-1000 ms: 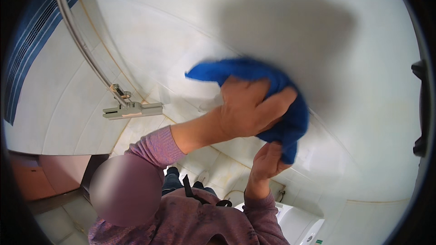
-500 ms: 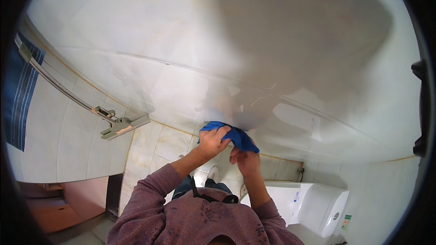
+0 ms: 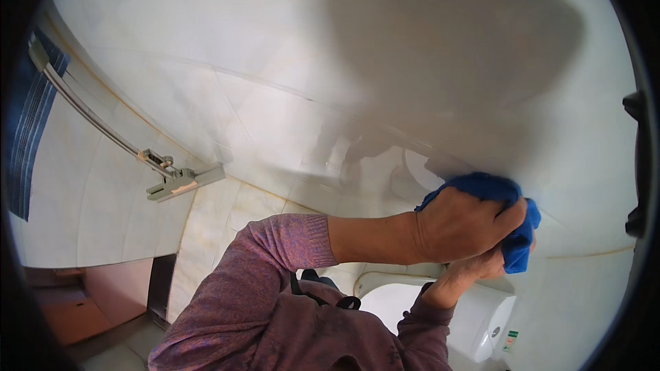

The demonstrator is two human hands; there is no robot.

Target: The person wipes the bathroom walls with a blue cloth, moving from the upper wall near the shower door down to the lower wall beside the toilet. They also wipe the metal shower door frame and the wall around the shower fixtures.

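Note:
A bunched blue cloth (image 3: 520, 247) is at the right, up against the pale, glossy tiled wall (image 3: 289, 96). My left hand (image 3: 454, 227) is closed on it, the arm stretched across my body and the knuckles facing up. My right hand (image 3: 478, 266) is just below, also closed at the cloth's lower side. Part of the right fingers is hidden behind the cloth and the left hand.
At lower right stands a white toilet (image 3: 481, 316), close under my right forearm. A metal rail (image 3: 96, 120) with a grey end fitting (image 3: 185, 182) sticks out at the left, and a dark blue striped towel (image 3: 31, 130) hangs there. Reddish-brown shelving (image 3: 117, 292) shows at lower left.
Both hands have moved right along the wall with the blue cloth. My left arm now reaches across my body, and the left hand covers part of the right.

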